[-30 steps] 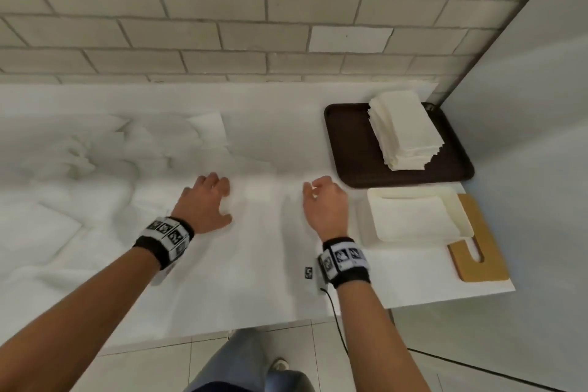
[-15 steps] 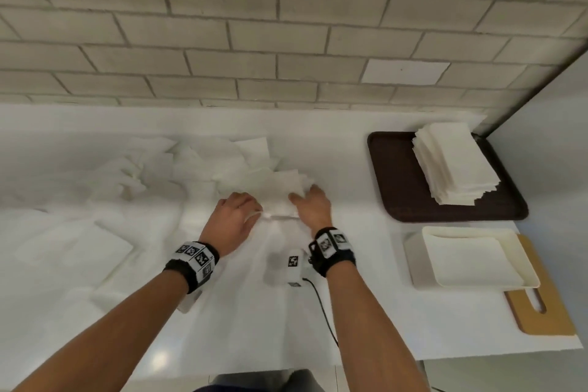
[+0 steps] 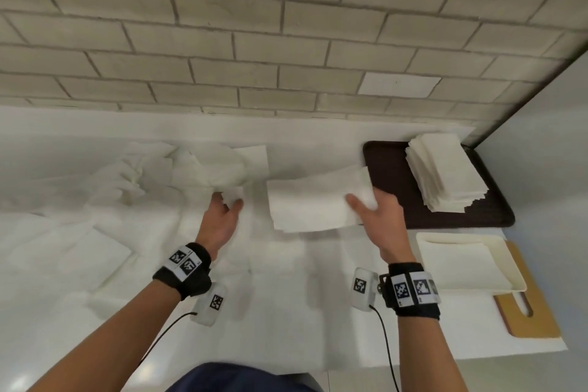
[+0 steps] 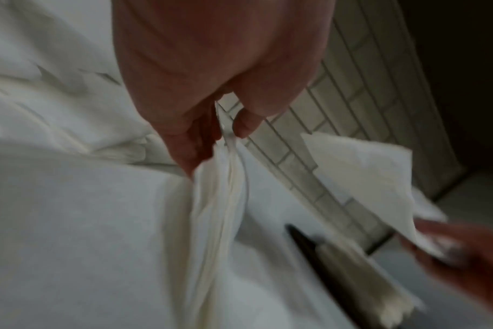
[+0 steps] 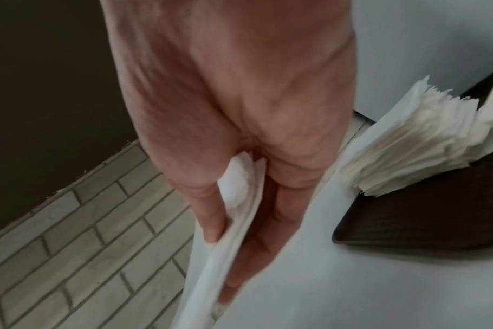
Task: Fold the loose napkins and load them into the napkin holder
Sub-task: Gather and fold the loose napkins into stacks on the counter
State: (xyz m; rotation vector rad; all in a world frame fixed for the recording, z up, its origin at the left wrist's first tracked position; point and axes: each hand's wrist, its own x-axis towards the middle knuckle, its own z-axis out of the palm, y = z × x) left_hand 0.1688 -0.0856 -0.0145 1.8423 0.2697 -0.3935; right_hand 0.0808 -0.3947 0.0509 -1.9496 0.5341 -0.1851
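While the right hand [image 3: 380,216] pinches one unfolded napkin [image 3: 315,200], the left hand [image 3: 222,216] pinches another napkin [image 4: 220,200] beside one brown tray [image 3: 388,175].

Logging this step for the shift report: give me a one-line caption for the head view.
Right hand lifts a napkin beside the tray; left hand pinches another from the pile.

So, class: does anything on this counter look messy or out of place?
Yes. The loose napkins lie crumpled in a heap by the wall, unlike the squared stack on the brown tray. The napkin holder looks nearly empty.
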